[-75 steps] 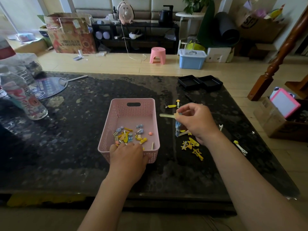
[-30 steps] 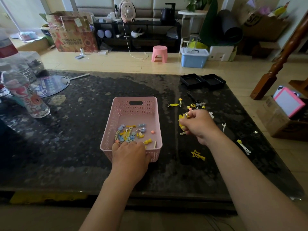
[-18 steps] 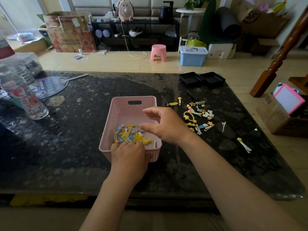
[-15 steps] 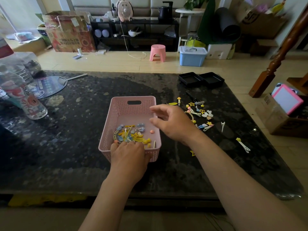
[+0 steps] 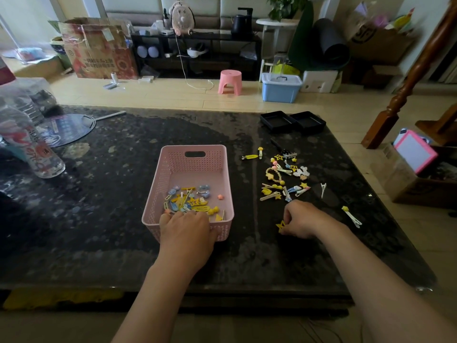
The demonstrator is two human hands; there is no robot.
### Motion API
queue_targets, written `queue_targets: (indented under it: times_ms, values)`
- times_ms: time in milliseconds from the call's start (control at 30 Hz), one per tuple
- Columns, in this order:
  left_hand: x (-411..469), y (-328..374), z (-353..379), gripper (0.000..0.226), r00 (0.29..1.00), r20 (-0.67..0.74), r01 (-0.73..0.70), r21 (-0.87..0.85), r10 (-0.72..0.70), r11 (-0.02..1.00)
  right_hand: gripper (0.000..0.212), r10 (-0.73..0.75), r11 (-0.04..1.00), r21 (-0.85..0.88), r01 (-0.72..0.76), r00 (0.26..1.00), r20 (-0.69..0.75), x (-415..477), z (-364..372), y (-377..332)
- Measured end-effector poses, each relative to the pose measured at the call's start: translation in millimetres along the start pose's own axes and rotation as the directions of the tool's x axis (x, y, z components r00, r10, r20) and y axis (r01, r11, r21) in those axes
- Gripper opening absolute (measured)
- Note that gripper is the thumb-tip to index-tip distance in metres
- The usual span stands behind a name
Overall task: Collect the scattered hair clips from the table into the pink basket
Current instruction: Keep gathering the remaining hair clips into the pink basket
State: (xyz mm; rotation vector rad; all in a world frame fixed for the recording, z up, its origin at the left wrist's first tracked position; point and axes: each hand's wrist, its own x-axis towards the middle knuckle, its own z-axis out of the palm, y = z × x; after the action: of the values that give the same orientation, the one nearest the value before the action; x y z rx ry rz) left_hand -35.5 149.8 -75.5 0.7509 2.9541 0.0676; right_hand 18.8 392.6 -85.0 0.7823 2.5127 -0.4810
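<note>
The pink basket [image 5: 173, 164] stands mid-table with several small yellow and blue hair clips [image 5: 191, 200] lying in its near half. My left hand [image 5: 186, 229] grips the basket's near rim. To the right of the basket my right hand [image 5: 303, 220] rests on the table, fingers pinched on a yellow star clip [image 5: 280, 225]. Beyond that hand lies a loose cluster of several clips [image 5: 284, 177]. Single clips lie apart: a yellow one [image 5: 251, 157], a white one [image 5: 323, 189] and a yellow-tipped white one [image 5: 351, 216].
The table [image 5: 111, 231] is dark speckled stone. A plastic water bottle [image 5: 34, 149] and a round hand fan [image 5: 66, 129] sit at its left. Two black trays [image 5: 293, 121] sit at the far right edge. A box with a pink tablet [image 5: 414, 152] stands on the floor right.
My right hand dropped a handful of clips into the basket, then swung back right and down to the table, where it now pinches the yellow star clip. The left hand stayed on the rim.
</note>
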Motion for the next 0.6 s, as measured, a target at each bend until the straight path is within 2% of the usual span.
queue_targets:
  times_ms: [133,233,333,400,467,600]
  values:
    - [0.4,0.8,0.0,0.029,1.000,0.000,0.000,0.010,0.000,1.000,0.007,-0.035,0.990,0.138,0.039,0.999,-0.029,0.8,-2.4,-4.8]
    - [0.7,0.5,0.2,0.029,1.000,-0.001,0.002,0.008,-0.002,1.000,0.010,-0.102,0.939,0.305,0.158,0.976,-0.191,-3.0,-8.0,-21.1]
    - [0.3,0.4,1.1,0.030,1.000,-0.009,0.000,0.012,0.000,1.000,0.012,-0.159,0.825,0.451,0.341,0.905,-0.394,-10.4,-17.6,-49.0]
    - [0.1,0.2,2.1,0.030,1.000,-0.020,0.000,0.021,0.000,1.000,0.014,-0.195,0.756,0.482,0.442,0.856,-0.479,-16.4,-22.0,-69.1]
    - [0.3,0.1,3.0,0.030,1.000,-0.029,0.002,0.028,-0.001,1.000,0.015,-0.244,0.713,0.473,0.518,0.815,-0.525,-22.1,-22.5,-86.8]
    - [0.0,0.6,2.4,0.029,0.999,-0.035,-0.001,0.025,0.002,1.000,0.021,-0.370,0.581,0.513,0.632,0.766,-0.525,-32.0,-17.6,-106.9]
